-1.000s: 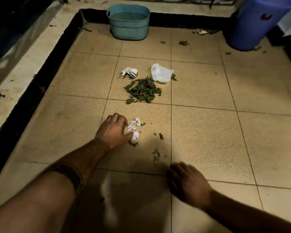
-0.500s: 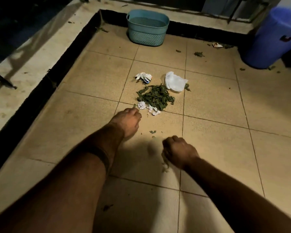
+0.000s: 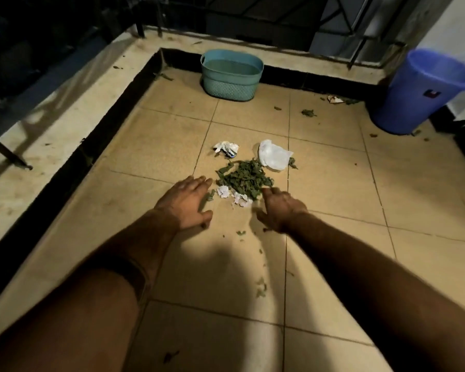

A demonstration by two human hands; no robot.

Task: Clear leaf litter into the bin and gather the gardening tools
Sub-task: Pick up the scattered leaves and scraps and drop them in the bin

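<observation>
A pile of green leaf litter [image 3: 243, 178] lies on the tan floor tiles in the middle of the view. White paper scraps [image 3: 234, 194] sit at its near edge. My left hand [image 3: 187, 204] rests flat on the tile just left of the pile, fingers spread, holding nothing. My right hand [image 3: 278, 206] reaches in from the right, fingers apart, its fingertips touching the pile's near right edge. A white plastic bag [image 3: 274, 155] and a crumpled wrapper [image 3: 226, 149] lie behind the pile. The blue bin [image 3: 424, 95] stands at the far right corner.
A teal basket [image 3: 231, 75] sits against the far black kerb [image 3: 320, 77]. Loose leaf bits [image 3: 308, 112] are scattered near the bin, and more leaf bits [image 3: 261, 287] lie between my forearms. A raised ledge [image 3: 51, 124] runs along the left, with metal railings beyond.
Both hands moved forward toward the pile. The left hand swept the paper scraps up against the leaves. The right hand went from a closed fist to spread fingers at the pile's edge.
</observation>
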